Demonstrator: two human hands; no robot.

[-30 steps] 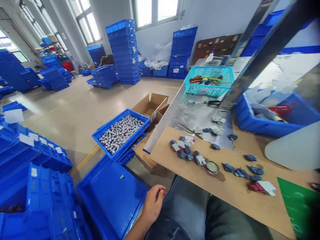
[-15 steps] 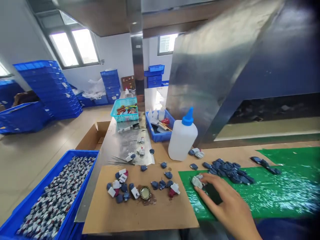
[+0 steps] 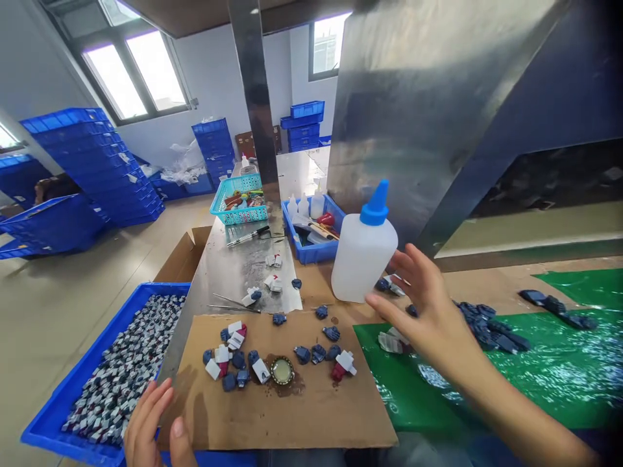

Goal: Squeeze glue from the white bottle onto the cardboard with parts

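We see our right hand (image 3: 431, 318) spread open in the air, fingers just beside the white glue bottle (image 3: 364, 250) that stands upright near the tabletop's middle. Our left hand (image 3: 150, 431) lies loosely open, empty, touching the near left corner of the cardboard sheet (image 3: 302, 415).

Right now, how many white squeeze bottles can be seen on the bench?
4. One large bottle with a blue cap stands beside the right hand. Three small bottles stand in the blue bin behind it. More may be hidden in the teal basket.
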